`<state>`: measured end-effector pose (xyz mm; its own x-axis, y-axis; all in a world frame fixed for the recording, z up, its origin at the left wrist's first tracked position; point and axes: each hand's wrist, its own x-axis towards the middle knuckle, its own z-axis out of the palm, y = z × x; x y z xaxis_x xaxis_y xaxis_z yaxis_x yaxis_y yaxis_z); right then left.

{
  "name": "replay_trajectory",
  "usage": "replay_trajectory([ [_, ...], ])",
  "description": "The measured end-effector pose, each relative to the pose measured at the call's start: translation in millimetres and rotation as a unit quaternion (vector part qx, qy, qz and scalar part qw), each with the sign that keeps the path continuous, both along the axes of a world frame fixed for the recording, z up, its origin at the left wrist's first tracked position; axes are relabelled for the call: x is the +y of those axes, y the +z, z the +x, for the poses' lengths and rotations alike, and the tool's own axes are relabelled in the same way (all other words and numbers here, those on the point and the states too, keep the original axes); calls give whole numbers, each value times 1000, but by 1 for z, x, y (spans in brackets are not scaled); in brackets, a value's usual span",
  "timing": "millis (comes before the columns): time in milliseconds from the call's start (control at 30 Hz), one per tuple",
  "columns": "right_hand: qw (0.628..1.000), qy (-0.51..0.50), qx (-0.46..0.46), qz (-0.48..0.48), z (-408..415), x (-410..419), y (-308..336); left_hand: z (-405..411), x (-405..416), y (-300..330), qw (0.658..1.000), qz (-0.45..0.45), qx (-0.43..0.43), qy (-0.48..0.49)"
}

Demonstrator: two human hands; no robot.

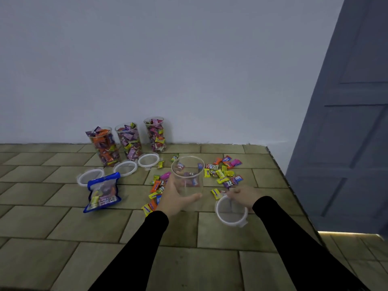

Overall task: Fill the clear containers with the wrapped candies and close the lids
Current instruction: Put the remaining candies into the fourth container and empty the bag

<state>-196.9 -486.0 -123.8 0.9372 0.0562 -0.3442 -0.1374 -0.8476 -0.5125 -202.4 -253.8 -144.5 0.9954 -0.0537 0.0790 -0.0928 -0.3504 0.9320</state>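
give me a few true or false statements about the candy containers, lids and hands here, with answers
1. Three containers by the wall are full of candies. True.
2. Those three containers have their lids on. False: their lids lie on the floor in front of them.
3. The left hand holds a nearly empty clear container. True.
4. The right hand is lifting the blue candy bag. False: it is at a lid on the floor; the bag lies apart, to the left.
5. Loose wrapped candies lie on the floor around the held container. True.
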Motion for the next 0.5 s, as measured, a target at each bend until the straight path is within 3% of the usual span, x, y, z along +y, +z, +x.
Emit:
replay_trajectory([
  [200,984,23,-45,-172,3,-3,-2,-5,-2,3,997,18,59,-50],
  [367,989,-52,-85,-109,13,-7,2,9,16,20,971,130,115,-166],
  [500,981,-73,-152,-91,27,-9,-2,31,30,38,968,190,79,-140],
])
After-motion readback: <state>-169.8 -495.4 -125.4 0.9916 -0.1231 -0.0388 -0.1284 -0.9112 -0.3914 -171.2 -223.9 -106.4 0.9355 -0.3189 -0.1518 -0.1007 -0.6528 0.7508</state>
